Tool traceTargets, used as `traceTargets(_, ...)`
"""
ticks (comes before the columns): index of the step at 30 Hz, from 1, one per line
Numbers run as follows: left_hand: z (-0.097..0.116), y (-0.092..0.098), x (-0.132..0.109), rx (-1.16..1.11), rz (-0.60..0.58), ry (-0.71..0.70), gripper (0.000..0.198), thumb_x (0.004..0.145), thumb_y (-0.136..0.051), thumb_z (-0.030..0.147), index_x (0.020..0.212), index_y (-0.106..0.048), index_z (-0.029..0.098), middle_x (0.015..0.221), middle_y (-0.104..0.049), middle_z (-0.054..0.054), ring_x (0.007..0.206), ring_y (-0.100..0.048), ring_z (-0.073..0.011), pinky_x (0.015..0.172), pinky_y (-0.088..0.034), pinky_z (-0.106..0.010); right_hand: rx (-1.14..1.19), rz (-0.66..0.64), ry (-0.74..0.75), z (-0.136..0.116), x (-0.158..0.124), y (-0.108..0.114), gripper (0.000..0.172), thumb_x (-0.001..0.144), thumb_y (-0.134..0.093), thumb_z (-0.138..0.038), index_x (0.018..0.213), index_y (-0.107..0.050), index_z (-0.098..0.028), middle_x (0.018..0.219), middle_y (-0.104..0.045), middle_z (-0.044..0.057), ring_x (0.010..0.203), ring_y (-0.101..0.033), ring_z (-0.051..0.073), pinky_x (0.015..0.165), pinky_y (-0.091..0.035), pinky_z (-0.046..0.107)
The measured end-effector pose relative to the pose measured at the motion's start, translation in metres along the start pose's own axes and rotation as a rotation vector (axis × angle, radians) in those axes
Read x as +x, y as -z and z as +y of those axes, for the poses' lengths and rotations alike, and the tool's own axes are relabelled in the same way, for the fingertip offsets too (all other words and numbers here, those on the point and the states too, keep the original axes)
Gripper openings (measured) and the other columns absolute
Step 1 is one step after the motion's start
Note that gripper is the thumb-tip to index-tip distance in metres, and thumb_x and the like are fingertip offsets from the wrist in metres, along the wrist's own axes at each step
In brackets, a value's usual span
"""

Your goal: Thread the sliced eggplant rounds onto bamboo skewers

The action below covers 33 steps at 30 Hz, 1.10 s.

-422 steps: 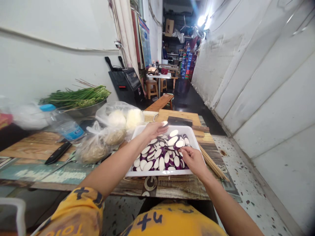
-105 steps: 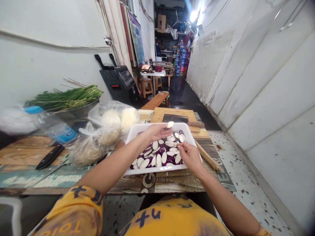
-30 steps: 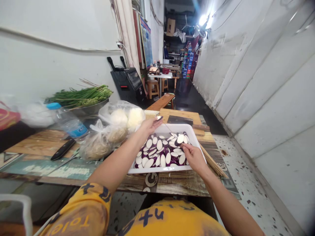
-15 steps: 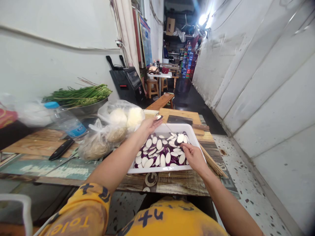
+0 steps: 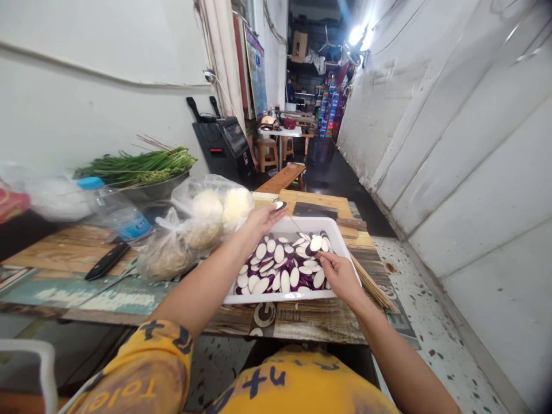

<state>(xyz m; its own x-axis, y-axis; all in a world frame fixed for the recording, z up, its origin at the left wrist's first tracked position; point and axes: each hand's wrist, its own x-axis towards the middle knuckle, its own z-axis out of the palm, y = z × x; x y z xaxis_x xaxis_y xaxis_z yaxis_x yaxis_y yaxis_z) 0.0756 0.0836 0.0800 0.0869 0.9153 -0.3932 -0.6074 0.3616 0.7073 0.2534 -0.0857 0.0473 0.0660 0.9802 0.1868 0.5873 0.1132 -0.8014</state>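
Observation:
A white plastic tub (image 5: 279, 298) holds many oval slices of purple-skinned eggplant (image 5: 285, 282). Over its far left rim, my left hand (image 5: 264, 221) is closed with a single eggplant slice (image 5: 280, 205) at its fingertips. A thin bamboo skewer (image 5: 295, 223) slants from that slice down toward my right hand (image 5: 340, 277). The fingers of that hand are pinched at the skewer's near end, above the right side of the tub. Right by those fingertips is another slice (image 5: 316, 244); whether the skewer passes through it I cannot tell.
Beyond the tub, a cleaver (image 5: 317, 211) lies on a wooden cutting board (image 5: 340, 202). Bamboo skewers (image 5: 374, 287) lie right of the tub. To the left are plastic bags of food (image 5: 166, 253), a black-handled knife (image 5: 107, 261), a water bottle (image 5: 123, 214) and a basin of greens (image 5: 150, 187).

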Motion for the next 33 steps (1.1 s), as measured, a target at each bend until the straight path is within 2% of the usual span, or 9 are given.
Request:
traceTargets(7, 0.000, -0.001, 0.002, -0.006, 0.008, 0.028, 0.016, 0.083, -0.048, 0.000, 0.094, -0.059, 0.005, 0.071, -0.068, -0.010, 0.075, -0.067, -0.0166, 0.075, -0.055, -0.027, 0.027, 0.005, 0.001, 0.003, -0.001, -0.001, 0.033, 0.083, -0.042, -0.030, 0.099, -0.068, -0.015, 0.097, -0.070, 0.006, 0.089, -0.064, 0.021, 0.080, -0.048, 0.031)
traceTargets(16, -0.002, 0.000, 0.001, 0.010, 0.005, -0.014, 0.012, 0.082, -0.049, -0.001, 0.089, -0.058, 0.004, 0.071, -0.068, -0.011, 0.075, -0.068, -0.0180, 0.077, -0.055, -0.030, -0.005, 0.010, 0.010, 0.002, 0.000, -0.001, 0.033, 0.083, -0.042, -0.030, 0.096, -0.068, -0.015, 0.090, -0.071, 0.005, 0.081, -0.064, 0.020, 0.073, -0.047, 0.029)
traceTargets(29, -0.011, 0.002, 0.007, 0.055, -0.073, -0.080, 0.012, 0.078, -0.054, -0.002, 0.083, -0.055, 0.009, 0.079, -0.068, -0.010, 0.079, -0.068, -0.0200, 0.081, -0.055, -0.035, 0.000, -0.003, -0.015, 0.001, 0.001, 0.000, 0.033, 0.083, -0.040, -0.028, 0.095, -0.068, -0.015, 0.089, -0.071, 0.005, 0.081, -0.064, 0.019, 0.073, -0.046, 0.028)
traceTargets(33, -0.015, 0.001, 0.004, 0.075, -0.101, -0.082, 0.012, 0.080, -0.052, -0.001, 0.083, -0.053, 0.010, 0.079, -0.068, -0.009, 0.079, -0.068, -0.0198, 0.081, -0.054, -0.034, -0.011, -0.003, -0.025, 0.000, 0.001, -0.001, 0.033, 0.083, -0.039, -0.028, 0.092, -0.068, -0.015, 0.082, -0.071, 0.004, 0.073, -0.063, 0.018, 0.068, -0.045, 0.027)
